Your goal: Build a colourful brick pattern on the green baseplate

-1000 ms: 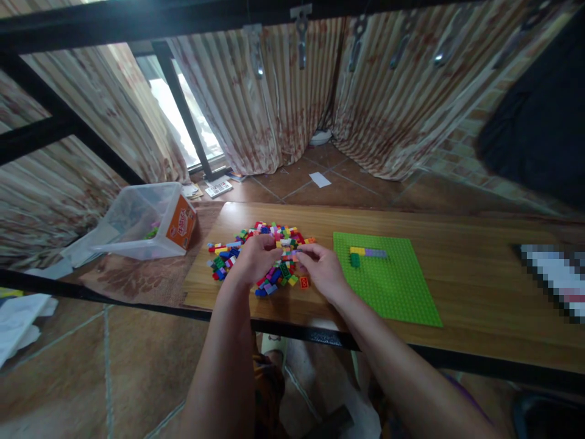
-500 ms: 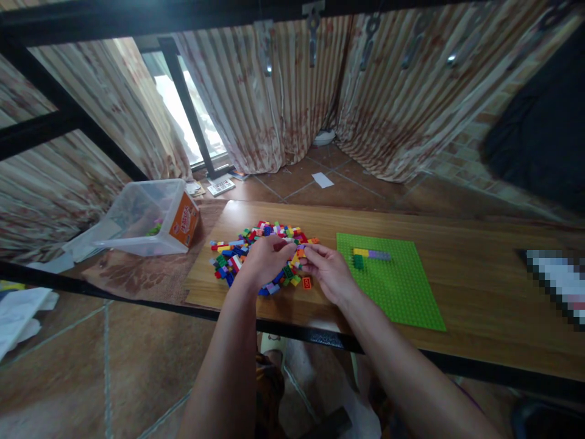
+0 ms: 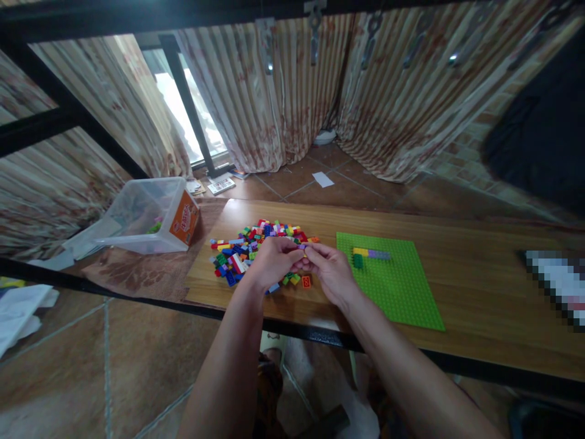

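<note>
Over the right side of a pile of toy building bricks (image 3: 231, 256), my left hand (image 3: 275, 263) and my right hand (image 3: 333, 272) meet with fingertips pinched together. Between them shows a small purple building brick (image 3: 302, 247); the fingers hide most of it and whatever is joined to it. A loose orange brick (image 3: 306, 281) lies on the table just below my fingers. To the right of my right hand is a green baseplate (image 3: 397, 292). Near its upper left, a yellow brick (image 3: 360, 252), a purple and grey row (image 3: 380, 255) and a dark green brick (image 3: 357, 261) sit on it.
The wooden table (image 3: 475, 280) runs across the view. At its left stands a clear plastic box (image 3: 137, 244) with an orange label and a few pieces inside. A blurred-out object (image 3: 560, 277) lies at the right. Black frame bars and curtains (image 3: 292, 110) stand behind.
My hands have drawn closer together, and my left fingers now cover the orange and yellow pieces that showed between them. The bricks on the baseplate have not moved.
</note>
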A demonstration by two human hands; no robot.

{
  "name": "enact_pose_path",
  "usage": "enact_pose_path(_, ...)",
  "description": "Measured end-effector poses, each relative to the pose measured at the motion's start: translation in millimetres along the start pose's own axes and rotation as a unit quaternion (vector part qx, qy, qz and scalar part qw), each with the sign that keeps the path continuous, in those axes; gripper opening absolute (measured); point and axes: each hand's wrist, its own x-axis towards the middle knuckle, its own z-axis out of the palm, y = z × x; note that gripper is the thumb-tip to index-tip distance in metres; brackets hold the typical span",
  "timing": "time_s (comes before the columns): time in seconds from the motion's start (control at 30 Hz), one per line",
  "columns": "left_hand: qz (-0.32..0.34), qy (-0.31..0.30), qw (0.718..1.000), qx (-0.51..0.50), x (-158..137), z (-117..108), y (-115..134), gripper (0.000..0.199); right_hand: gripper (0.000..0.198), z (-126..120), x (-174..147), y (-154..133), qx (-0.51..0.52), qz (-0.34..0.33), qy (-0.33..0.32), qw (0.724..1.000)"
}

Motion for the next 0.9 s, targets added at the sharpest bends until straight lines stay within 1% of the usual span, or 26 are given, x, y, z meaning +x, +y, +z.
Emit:
enact_pose_path(0.2,0.004,-0.001,1.000,-0.026,1,0,-4,0.014,0.033,1,-2,1,0.015,-0.004,-0.002,1.000)
enact_pose_path(0.7,0.016,0.034,0.997,-0.061,2,4,-13,0.011,0.026,3,-2,7,0.040,-0.023,0.002,0.999)
enact_pose_path(0.9,0.006,0.049,0.995,-0.087,-2,8,-11,0.009,0.027,3,-3,6,0.053,-0.023,0.015,0.998)
